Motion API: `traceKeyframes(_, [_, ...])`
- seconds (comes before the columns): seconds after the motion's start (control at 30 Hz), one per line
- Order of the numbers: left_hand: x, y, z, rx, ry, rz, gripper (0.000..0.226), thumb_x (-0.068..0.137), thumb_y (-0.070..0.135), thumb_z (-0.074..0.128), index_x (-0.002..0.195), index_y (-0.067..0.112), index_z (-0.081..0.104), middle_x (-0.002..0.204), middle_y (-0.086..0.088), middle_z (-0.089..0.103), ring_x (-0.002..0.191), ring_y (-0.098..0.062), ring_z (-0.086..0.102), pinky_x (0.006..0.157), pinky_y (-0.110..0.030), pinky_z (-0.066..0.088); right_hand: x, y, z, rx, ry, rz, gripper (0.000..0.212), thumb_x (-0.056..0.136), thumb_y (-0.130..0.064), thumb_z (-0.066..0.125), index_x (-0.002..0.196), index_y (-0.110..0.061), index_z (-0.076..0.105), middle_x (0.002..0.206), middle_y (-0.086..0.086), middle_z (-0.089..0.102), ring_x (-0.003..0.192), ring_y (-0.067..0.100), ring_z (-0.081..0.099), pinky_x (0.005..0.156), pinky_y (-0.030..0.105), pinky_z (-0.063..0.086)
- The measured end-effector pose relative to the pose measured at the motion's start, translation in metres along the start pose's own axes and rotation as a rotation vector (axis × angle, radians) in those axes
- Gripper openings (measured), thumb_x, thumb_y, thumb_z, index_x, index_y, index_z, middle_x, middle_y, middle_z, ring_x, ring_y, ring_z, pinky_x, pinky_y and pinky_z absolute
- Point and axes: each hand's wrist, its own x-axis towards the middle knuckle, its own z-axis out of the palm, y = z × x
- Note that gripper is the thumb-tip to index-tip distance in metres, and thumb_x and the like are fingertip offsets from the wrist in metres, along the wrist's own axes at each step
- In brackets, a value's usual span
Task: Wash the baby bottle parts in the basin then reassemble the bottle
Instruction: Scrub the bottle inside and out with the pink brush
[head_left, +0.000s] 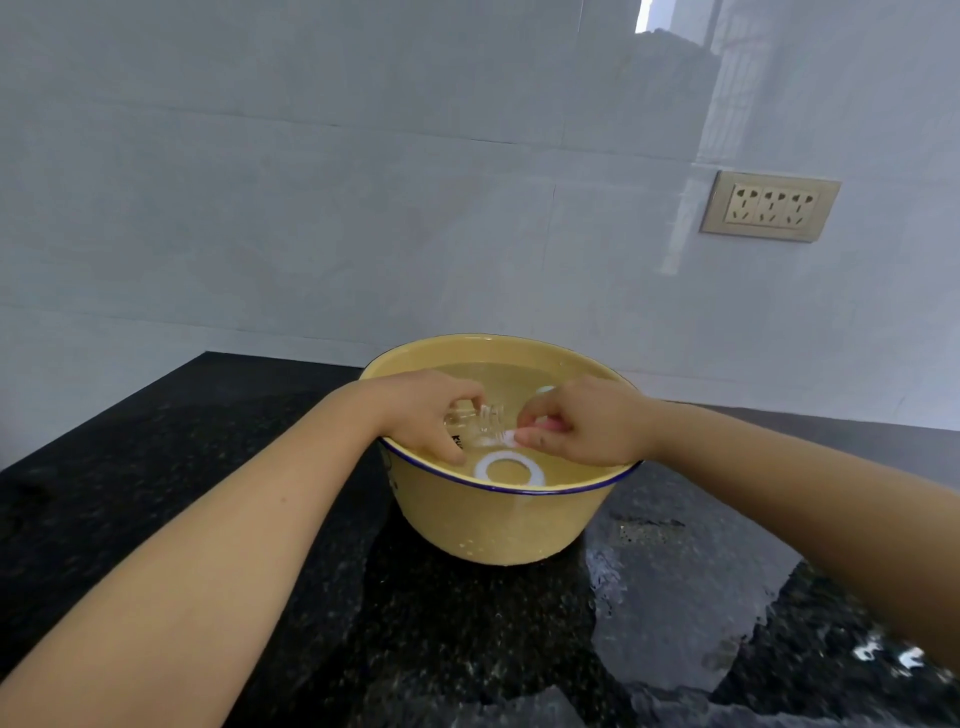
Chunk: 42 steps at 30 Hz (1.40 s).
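Head view, single frame. Both of the person's bare forearms extended over the near rim of a yellow basin (493, 525) with a blue edge. It stood on a black speckled tabletop (156, 415) and held water close to the rim.

Left hand (431, 415): fingers and thumb were curled round a clear bottle (480, 423), clamped on its body. The bottle lay tilted on its side at the water surface, partly submerged. Its threaded neck pointed toward the right hand. Some dark print showed on the bottle wall beside the left hand's nearest fingertip; it was not legible.

Right hand (587, 423): fingertips were drawn together, pinching a small white piece (511, 436) right at the bottle's mouth. The piece touched the neck. It was too small, and too hidden by the fingers, to identify.

White ring (481, 470): it lay flat in the water just on the person's side of both hands, between them and the near rim. Neither hand touched it. Whether it floated or sat on the bottom could not be told.

Surroundings: the tabletop below the right forearm was wet, with a sheet of water (675, 597) spreading from the basin's foot toward the person. A beige triple socket plate (769, 205) sat on the tiled wall, well beyond the right hand and off to its right.
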Motion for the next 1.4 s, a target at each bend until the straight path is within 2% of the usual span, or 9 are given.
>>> traceKeyframes(0.2, [-0.001,-0.002,0.000,-0.028,-0.003,-0.008,0.058,0.075,0.028,0.072,0.127,0.027,0.046,0.111,0.005,0.050,0.106,-0.017,0.048,0.086,-0.033,0.042,0.005,-0.001,-0.001,-0.339,0.050,-0.006,0.043,0.097,-0.050,0.034,0.102,-0.017,0.062,0.093,0.003,0.066,0.085,0.024,0.059,0.065,0.031,0.040])
traceKeyframes(0.37, [0.001,-0.003,0.000,-0.030,0.013,-0.015,0.057,0.076,0.030,0.072,0.126,0.026,0.045,0.082,0.016,0.044,0.073,-0.006,0.045,0.063,-0.026,0.036,0.010,-0.002,0.002,-0.235,0.201,0.024,0.039,0.097,-0.048,0.034,0.102,-0.018,0.059,0.086,0.002,0.065,0.079,0.023,0.058,0.063,0.032,0.041])
traceKeyframes(0.5, [0.001,0.001,0.000,-0.003,0.005,-0.013,0.050,0.081,0.028,0.067,0.126,0.022,0.045,0.077,0.016,0.040,0.068,-0.006,0.042,0.057,-0.022,0.032,0.005,0.002,-0.001,-0.062,0.101,-0.009,0.038,0.093,-0.054,0.040,0.112,-0.030,0.063,0.069,-0.015,0.050,0.075,0.012,0.048,0.068,0.027,0.038])
traceKeyframes(0.63, [0.000,0.001,0.000,0.001,-0.023,-0.014,0.053,0.078,0.030,0.069,0.126,0.024,0.048,0.095,0.005,0.053,0.089,-0.017,0.051,0.073,-0.027,0.041,0.001,0.004,-0.001,-0.181,-0.011,-0.063,0.040,0.092,-0.057,0.040,0.112,-0.032,0.064,0.065,-0.021,0.046,0.075,0.010,0.047,0.070,0.025,0.036])
traceKeyframes(0.77, [-0.001,0.002,0.000,-0.035,-0.022,-0.041,0.059,0.076,0.033,0.069,0.130,0.027,0.047,0.116,0.003,0.053,0.104,-0.018,0.051,0.087,-0.031,0.045,0.002,0.010,-0.003,-0.387,0.110,-0.130,0.044,0.095,-0.056,0.032,0.113,-0.025,0.058,0.101,-0.001,0.065,0.093,0.024,0.062,0.071,0.030,0.042])
traceKeyframes(0.93, [-0.002,0.005,-0.002,-0.054,-0.011,-0.063,0.065,0.077,0.041,0.069,0.135,0.026,0.044,0.110,0.009,0.044,0.098,-0.014,0.043,0.079,-0.027,0.035,0.001,0.014,-0.012,-0.579,0.187,-0.134,0.045,0.099,-0.050,0.023,0.120,-0.020,0.048,0.103,0.004,0.059,0.090,0.030,0.063,0.063,0.030,0.034])
traceKeyframes(1.13, [-0.005,0.005,-0.001,-0.054,0.013,-0.097,0.063,0.078,0.041,0.066,0.137,0.030,0.043,0.117,0.008,0.049,0.105,-0.011,0.046,0.084,-0.026,0.038,-0.004,0.019,-0.012,-0.478,0.178,-0.049,0.043,0.098,-0.051,0.028,0.116,-0.026,0.058,0.100,0.003,0.064,0.096,0.027,0.062,0.067,0.027,0.036])
traceKeyframes(1.33, [-0.005,0.008,-0.001,0.229,0.108,-0.131,0.061,0.073,0.047,0.062,0.130,0.035,0.046,0.085,0.010,0.044,0.094,-0.018,0.044,0.078,-0.031,0.040,-0.021,0.027,-0.031,-0.464,0.070,-0.014,0.038,0.096,-0.051,0.033,0.111,-0.032,0.063,0.102,0.003,0.065,0.098,0.025,0.060,0.070,0.027,0.038])
traceKeyframes(1.4, [-0.005,0.009,-0.001,0.382,0.139,-0.138,0.062,0.073,0.050,0.060,0.131,0.037,0.044,0.094,0.005,0.046,0.104,-0.023,0.043,0.085,-0.034,0.039,-0.027,0.030,-0.037,-0.534,0.046,0.006,0.038,0.096,-0.050,0.034,0.109,-0.030,0.063,0.101,0.003,0.065,0.096,0.026,0.061,0.069,0.027,0.037])
